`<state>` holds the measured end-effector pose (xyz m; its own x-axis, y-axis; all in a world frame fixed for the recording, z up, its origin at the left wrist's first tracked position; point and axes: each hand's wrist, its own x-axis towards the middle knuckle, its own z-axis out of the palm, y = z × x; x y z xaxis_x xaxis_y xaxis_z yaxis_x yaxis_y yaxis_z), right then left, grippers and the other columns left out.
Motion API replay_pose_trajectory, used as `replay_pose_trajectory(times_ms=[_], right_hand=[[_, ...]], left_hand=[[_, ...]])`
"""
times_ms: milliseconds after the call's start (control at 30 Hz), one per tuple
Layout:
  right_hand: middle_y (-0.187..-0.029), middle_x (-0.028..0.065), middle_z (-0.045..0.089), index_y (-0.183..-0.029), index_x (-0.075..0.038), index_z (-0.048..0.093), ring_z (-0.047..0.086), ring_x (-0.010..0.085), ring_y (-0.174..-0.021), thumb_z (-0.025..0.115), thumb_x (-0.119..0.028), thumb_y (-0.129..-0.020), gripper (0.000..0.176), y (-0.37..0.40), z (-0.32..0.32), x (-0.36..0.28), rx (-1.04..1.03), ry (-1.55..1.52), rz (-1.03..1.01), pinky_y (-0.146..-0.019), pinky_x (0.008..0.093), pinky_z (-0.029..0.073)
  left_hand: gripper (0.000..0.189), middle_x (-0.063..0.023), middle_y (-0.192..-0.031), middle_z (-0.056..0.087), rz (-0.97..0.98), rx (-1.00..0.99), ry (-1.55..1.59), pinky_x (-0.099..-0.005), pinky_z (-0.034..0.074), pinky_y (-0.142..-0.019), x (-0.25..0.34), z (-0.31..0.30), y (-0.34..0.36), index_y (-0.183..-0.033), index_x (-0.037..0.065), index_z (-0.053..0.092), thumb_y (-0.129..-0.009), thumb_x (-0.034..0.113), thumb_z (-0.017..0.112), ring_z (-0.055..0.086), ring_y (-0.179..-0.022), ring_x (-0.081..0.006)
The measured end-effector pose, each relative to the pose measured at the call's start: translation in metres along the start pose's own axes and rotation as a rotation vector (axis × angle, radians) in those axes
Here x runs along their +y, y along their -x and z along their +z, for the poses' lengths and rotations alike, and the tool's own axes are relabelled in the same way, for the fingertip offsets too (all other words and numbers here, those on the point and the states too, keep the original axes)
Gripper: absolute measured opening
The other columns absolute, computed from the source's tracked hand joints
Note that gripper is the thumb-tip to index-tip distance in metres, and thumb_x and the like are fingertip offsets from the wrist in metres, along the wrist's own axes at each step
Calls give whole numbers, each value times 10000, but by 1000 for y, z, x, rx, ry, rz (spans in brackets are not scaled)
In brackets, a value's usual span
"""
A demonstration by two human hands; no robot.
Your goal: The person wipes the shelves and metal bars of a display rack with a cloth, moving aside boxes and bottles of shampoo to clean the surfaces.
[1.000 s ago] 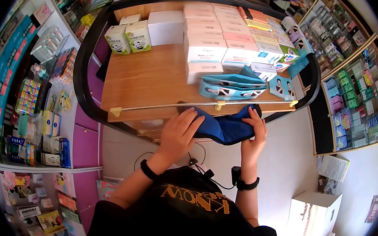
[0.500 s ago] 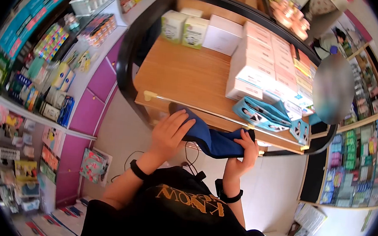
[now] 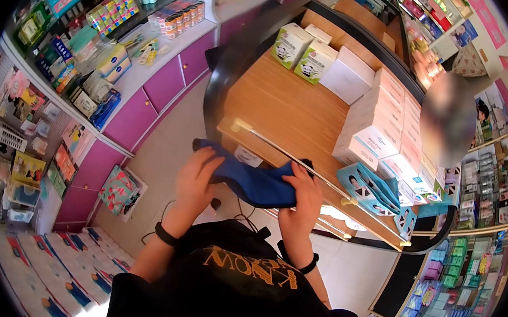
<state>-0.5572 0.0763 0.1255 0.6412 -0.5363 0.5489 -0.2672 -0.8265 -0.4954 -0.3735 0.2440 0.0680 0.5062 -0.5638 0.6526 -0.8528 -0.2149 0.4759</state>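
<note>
A dark blue band of soft cloth with black edging [image 3: 255, 180] is stretched between my two hands in front of my chest, sagging in the middle. Its exact kind is not clear. My left hand [image 3: 196, 180] grips its left end, fingers over the top, slightly blurred. The right end is pinched by my right hand [image 3: 302, 196], thumb on the near side, fingers partly hidden. Just beyond the band runs the front rail [image 3: 290, 157] of a wooden display shelf [image 3: 270, 108]. Both wrists wear black bands.
On the shelf stand green-and-white panda boxes [image 3: 315, 61], a plain white box [image 3: 347, 76], stacked pale pink boxes [image 3: 384, 118] and blue packets [image 3: 367, 185]. Purple cabinets [image 3: 140, 115] with goods line the left. A glass display case [image 3: 455, 279] is at the right. Cables [image 3: 243, 213] lie on the floor.
My view has swung, so the shelf appears further right and more tilted. Both hands, still on the blue band, appear further left in view.
</note>
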Motion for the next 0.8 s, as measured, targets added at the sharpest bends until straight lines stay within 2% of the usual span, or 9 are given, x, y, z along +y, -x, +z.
replay_pose_trajectory(times_ms=[67, 233, 333, 500, 600, 733, 800], right_hand=[[-1480, 159, 673, -1190, -50, 690, 598, 371, -1411, 608, 118, -675, 547, -13, 10, -9, -119, -38, -75, -1200, 562, 419], [-1504, 163, 653, -1231, -35, 687, 593, 369, -1414, 611, 117, -678, 578, -40, 38, -25, -200, -64, -218, -1187, 543, 436], [-1514, 193, 641, -1246, -50, 681, 583, 406, -1420, 611, 118, -685, 590, -54, 54, -31, -256, -145, -268, -1192, 549, 420], [-1517, 219, 623, -1259, -42, 677, 598, 467, -1349, 646, 109, -692, 587, -59, 63, -39, -256, -111, -312, -1158, 541, 447], [-1505, 199, 632, -1283, -50, 679, 616, 443, -1324, 684, 67, -725, 570, -64, 59, -34, -284, -87, -354, -1118, 518, 484], [-1504, 179, 642, -1276, -54, 686, 629, 427, -1317, 686, 68, -729, 561, -65, 57, -33, -265, -117, -312, -1114, 514, 486], [-1495, 160, 656, -1262, -52, 695, 638, 409, -1314, 696, 60, -741, 533, -66, 53, -33, -301, -161, -289, -1113, 503, 488]], left_hand=[[567, -152, -1282, 692, -54, 50, -76, -465, 578, -1007, -5, -17, -1, -1216, 67, 746, -682, -109, 682, 683, -1243, -375], [541, -143, -1282, 686, -166, 154, -181, -462, 580, -996, -22, -37, 12, -1191, 67, 755, -684, -110, 691, 687, -1221, -366], [541, -140, -1295, 679, -230, 173, -242, -462, 576, -995, -28, -47, 19, -1188, 65, 754, -682, -114, 685, 683, -1223, -359], [564, -141, -1313, 673, -284, 219, -295, -455, 572, -985, -34, -57, 25, -1211, 63, 750, -682, -118, 676, 679, -1222, -358], [570, -140, -1313, 674, -326, 223, -261, -450, 569, -983, -38, -58, 25, -1217, 70, 754, -685, -119, 676, 677, -1220, -359], [567, -144, -1313, 673, -266, 184, -224, -449, 569, -974, -45, -52, 11, -1215, 71, 757, -684, -115, 686, 680, -1224, -358], [581, -147, -1312, 675, -177, 201, -204, -447, 570, -992, -49, -48, -6, -1204, 63, 761, -665, -141, 695, 681, -1240, -360]])
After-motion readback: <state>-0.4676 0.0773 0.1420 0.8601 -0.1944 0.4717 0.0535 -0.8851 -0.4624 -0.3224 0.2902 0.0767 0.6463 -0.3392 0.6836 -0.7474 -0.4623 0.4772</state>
